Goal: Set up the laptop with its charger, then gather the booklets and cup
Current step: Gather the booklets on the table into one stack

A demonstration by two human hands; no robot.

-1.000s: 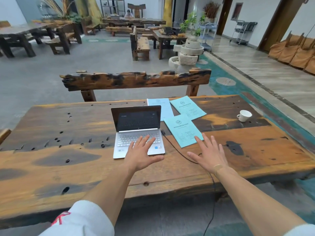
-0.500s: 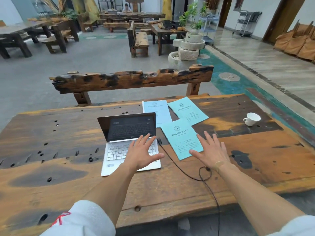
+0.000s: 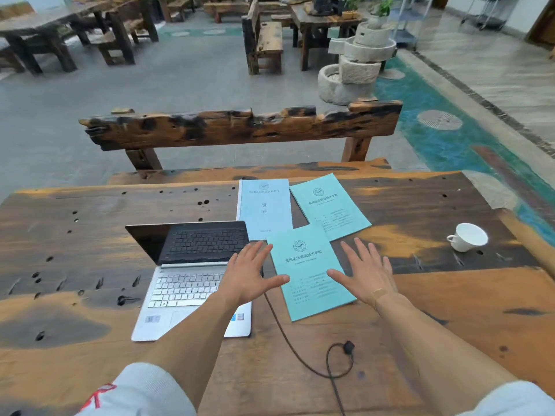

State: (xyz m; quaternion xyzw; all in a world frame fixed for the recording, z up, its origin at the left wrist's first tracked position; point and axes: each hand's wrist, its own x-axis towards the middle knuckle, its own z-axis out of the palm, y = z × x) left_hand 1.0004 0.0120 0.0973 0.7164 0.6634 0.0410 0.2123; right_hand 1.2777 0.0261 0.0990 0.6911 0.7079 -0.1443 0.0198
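Note:
A silver laptop (image 3: 183,283) stands open on the wooden table (image 3: 450,310), its dark screen tilted back. A black charger cable (image 3: 288,340) runs from the laptop's right side, loops and drops over the table's near edge. Three booklets lie right of the laptop: a teal one (image 3: 309,265) nearest, a pale blue one (image 3: 264,205) behind, another teal one (image 3: 329,205) at the back right. A white cup (image 3: 468,237) lies tipped at the far right. My left hand (image 3: 249,274) hovers open over the laptop's right edge. My right hand (image 3: 365,274) is spread at the near booklet's right edge.
A rough wooden bench (image 3: 240,127) stands along the table's far side. Beyond it are a stone millstone stack (image 3: 357,58), more wooden tables (image 3: 324,22) and benches (image 3: 264,40) on a grey floor. The table top has several dark holes on its left half.
The view has dropped and moved closer to the table. Both hands have shifted right, the left from the keyboard to the laptop's right edge, the right onto the near booklet's edge.

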